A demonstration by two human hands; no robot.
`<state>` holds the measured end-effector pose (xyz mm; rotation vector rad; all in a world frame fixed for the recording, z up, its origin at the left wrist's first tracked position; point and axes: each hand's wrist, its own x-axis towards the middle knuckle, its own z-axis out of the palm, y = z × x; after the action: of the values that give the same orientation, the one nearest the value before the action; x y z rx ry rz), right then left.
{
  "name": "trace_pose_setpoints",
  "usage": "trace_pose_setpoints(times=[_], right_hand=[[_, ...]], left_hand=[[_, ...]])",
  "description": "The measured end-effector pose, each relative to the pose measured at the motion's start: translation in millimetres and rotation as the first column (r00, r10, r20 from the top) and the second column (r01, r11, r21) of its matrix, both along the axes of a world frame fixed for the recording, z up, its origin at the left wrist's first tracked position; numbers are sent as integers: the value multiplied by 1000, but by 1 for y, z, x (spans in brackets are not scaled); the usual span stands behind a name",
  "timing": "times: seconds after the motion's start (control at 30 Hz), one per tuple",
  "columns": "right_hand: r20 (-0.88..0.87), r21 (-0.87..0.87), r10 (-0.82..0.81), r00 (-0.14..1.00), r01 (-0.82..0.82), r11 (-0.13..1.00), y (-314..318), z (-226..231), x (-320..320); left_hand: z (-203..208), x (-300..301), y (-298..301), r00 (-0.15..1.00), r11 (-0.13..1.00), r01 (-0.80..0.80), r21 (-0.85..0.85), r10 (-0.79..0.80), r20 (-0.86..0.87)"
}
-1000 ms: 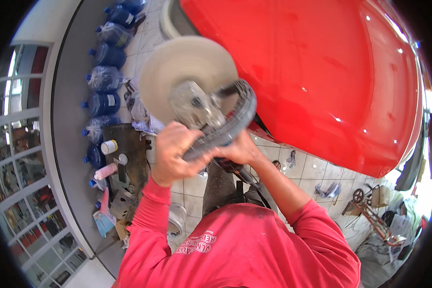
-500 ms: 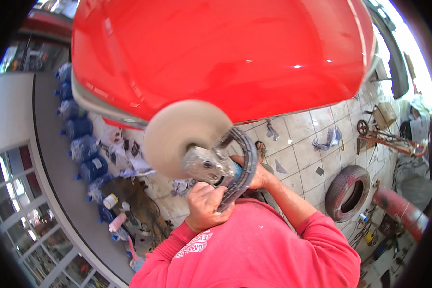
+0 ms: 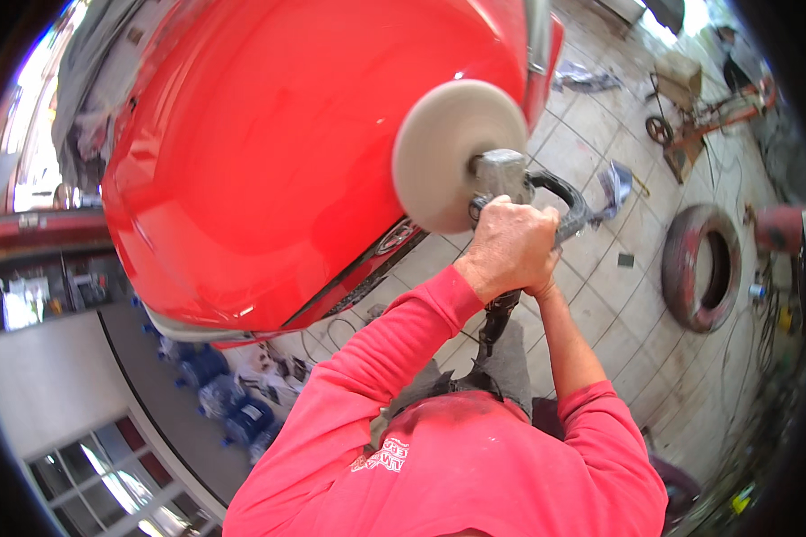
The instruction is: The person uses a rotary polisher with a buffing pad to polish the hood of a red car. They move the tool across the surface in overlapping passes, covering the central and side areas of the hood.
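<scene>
A polisher with a large round pale pad is held out in front of me; the pad's face looks blurred, as if spinning. The pad is over the near right edge of a glossy red car panel, and I cannot tell whether it touches. Reaching across to the right, my left hand is closed round the polisher just behind its metal head, beside the black loop handle. My right hand is behind and below the left, closed on the tool's body, with most of its fingers hidden.
A dark cord hangs from the polisher toward my legs. On the tiled floor to the right are a tyre, crumpled plastic and a wheeled cart. Several blue water jugs line the wall at lower left.
The polisher and both hands have shifted right and up in the picture, and my left arm is now stretched out. The view has turned, so the car panel sits further left and tilted.
</scene>
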<state>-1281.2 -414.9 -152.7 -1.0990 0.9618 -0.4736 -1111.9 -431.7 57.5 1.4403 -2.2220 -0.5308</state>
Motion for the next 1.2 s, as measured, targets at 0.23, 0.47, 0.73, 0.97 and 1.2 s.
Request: trace_pose_setpoints(times=[0.23, 0.47, 0.73, 0.97, 1.2], right_hand=[[231, -100, 77, 970, -55, 993, 72, 17, 77], [333, -129, -107, 937, 158, 979, 93, 3, 103], [511, 430, -405, 758, 183, 884, -38, -10, 5], [275, 277, -221, 936, 143, 950, -7, -4, 29], [-122, -282, 403, 907, -421, 862, 104, 99, 181]], left_hand=[[-5, 55, 101, 997, 967, -72, -245, 67, -28], [11, 46, 68, 995, 979, 62, -194, -44, 95], [-7, -18, -69, 997, 944, 69, -322, -77, -12], [1, 55, 11, 980, 914, -138, -381, 72, -183], [22, 192, 206, 902, 848, -396, -353, 287, -324]])
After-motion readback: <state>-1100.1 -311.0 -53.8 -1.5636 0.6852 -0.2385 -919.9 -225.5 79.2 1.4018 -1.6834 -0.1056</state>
